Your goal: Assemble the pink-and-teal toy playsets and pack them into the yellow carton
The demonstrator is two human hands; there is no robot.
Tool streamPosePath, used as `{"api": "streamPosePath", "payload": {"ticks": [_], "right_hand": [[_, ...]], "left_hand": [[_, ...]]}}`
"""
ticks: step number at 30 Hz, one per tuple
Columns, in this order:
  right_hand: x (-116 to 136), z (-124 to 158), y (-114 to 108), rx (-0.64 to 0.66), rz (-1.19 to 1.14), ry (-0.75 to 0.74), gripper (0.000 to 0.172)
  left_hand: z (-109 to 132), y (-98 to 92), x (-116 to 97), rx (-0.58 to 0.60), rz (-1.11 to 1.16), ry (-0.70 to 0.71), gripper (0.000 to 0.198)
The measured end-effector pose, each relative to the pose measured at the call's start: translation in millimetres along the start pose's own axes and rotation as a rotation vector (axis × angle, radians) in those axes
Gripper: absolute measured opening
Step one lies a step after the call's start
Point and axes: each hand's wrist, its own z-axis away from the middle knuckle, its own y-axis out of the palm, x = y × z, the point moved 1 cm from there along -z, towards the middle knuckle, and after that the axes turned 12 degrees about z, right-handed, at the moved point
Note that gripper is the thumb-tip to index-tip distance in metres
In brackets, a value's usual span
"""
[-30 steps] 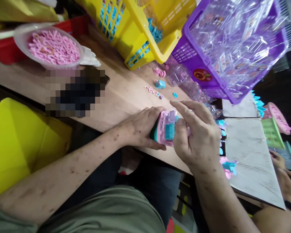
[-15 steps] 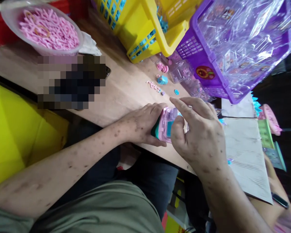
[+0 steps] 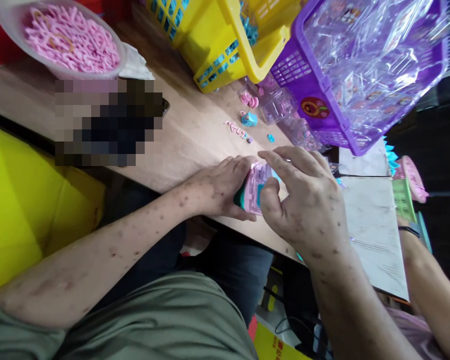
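Observation:
My left hand (image 3: 219,187) is wrapped round a small pink and teal plastic toy (image 3: 252,189) at the near edge of the wooden table (image 3: 195,135). My right hand (image 3: 303,200) covers the toy's right side, thumb pressed on its face and fingers curved over the top. Loose pink and blue small parts (image 3: 247,120) lie on the table just beyond the toy.
A bowl of pink pieces (image 3: 65,42) stands far left, with a yellow basket (image 3: 217,40) and a purple basket of clear plastic packs (image 3: 356,70) behind. Printed paper (image 3: 371,225) lies at the right beside another person's arm (image 3: 423,280). A yellow bin (image 3: 22,210) is at my left.
My view has shifted slightly, so the table objects sit higher in the picture. My right hand has closed further over the toy. The other person's arm has come further into view at the right.

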Motion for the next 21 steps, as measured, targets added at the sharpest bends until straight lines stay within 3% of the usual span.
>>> {"api": "streamPosePath", "payload": {"ticks": [10,16,21], "right_hand": [[-3,-4,3,0.042,-0.057,0.007,0.037],[-10,7,15,0.093,-0.155,0.061,0.040],[-12,20,20,0.073,-0.258,0.112,0.048]], "left_hand": [[-4,0.0,3,0.056,-0.059,0.030,0.103],[-1,-2.0,2,0.028,0.012,0.096,0.111],[2,-1.6,-2,0.012,0.001,0.051,0.115]]}}
